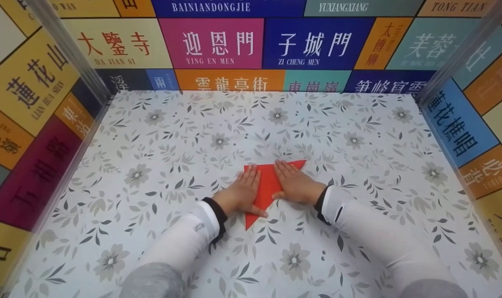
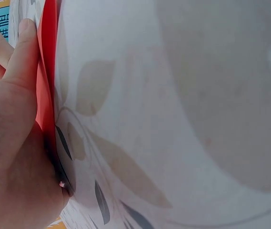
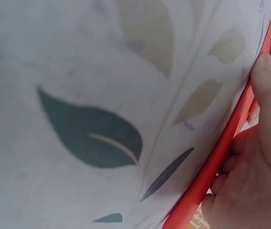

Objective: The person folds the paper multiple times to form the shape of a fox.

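A folded red sheet of paper point(image 1: 268, 182) lies as a triangle on the floral tabletop, one corner toward the person and another to the far right. On its left part rests the left hand point(image 1: 243, 189), fingers straight and pointing away, thumb stretched across the lower corner. The right hand point(image 1: 295, 182) lies on the right part, fingers extended over the upper edge and thumb at the slanting edge. Between the hands the paper's middle shows bare. In the left wrist view, layered red paper point(image 2: 48, 62) runs beside the thumb; the right wrist view shows a red paper edge point(image 3: 221, 155) under the fingers.
The table point(image 1: 193, 136) has a white cover with grey flowers and leaves. Upright panels with coloured Chinese place-name blocks enclose it at the back point(image 1: 218, 43), left point(image 1: 31, 103) and right point(image 1: 458, 124). Both forearms wear white sleeves point(image 1: 180, 240) with dark cuffs.
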Demonstrator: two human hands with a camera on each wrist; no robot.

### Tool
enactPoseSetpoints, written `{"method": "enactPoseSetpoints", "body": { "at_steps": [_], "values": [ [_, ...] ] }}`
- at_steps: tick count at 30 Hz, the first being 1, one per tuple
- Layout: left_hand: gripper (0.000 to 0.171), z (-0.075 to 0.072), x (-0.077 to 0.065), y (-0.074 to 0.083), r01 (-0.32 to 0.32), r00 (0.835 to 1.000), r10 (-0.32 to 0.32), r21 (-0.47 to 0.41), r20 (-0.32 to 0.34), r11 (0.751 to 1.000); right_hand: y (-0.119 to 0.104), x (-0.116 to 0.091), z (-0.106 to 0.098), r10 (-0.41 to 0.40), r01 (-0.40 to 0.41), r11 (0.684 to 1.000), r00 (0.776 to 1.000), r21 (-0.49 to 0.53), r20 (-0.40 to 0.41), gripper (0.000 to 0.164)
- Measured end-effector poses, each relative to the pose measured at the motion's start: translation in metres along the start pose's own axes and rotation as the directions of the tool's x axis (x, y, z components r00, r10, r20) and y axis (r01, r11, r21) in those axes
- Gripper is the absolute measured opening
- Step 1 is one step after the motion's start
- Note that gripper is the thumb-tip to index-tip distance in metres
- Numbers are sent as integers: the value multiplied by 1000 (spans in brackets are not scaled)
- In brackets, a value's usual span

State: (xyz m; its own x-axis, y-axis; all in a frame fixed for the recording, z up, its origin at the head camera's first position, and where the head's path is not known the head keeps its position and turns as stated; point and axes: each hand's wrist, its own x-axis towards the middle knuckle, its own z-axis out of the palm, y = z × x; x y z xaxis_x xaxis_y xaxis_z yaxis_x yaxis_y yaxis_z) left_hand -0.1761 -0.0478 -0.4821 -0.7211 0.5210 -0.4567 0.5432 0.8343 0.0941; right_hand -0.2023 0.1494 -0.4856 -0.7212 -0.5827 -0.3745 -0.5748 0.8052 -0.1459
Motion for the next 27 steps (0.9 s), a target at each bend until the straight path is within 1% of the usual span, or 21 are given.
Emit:
{"method": "enactPoseSetpoints", "body": {
  "at_steps": [6, 13, 23, 27],
  "values": [
    [121, -2, -2, 0, 6, 1000, -6, -1, 15, 1000, 2, 2, -2, 2, -2, 1000, 1000, 7, 3, 100],
    [123, 1, 3, 0, 8, 1000, -8, 16, 20, 1000, 4, 1, -2, 0, 0, 1000, 1000, 10, -7, 100],
    [122, 2, 4, -1, 12, 999, -11, -14, 36, 1000, 10, 2, -1, 1, 0, 998, 1000, 71, -12, 103],
    [123, 1, 4, -1, 10, 999, -10, 7, 35, 1000, 11, 2, -1, 2, -2, 997, 1000, 79, -10, 103]
  ]
}}
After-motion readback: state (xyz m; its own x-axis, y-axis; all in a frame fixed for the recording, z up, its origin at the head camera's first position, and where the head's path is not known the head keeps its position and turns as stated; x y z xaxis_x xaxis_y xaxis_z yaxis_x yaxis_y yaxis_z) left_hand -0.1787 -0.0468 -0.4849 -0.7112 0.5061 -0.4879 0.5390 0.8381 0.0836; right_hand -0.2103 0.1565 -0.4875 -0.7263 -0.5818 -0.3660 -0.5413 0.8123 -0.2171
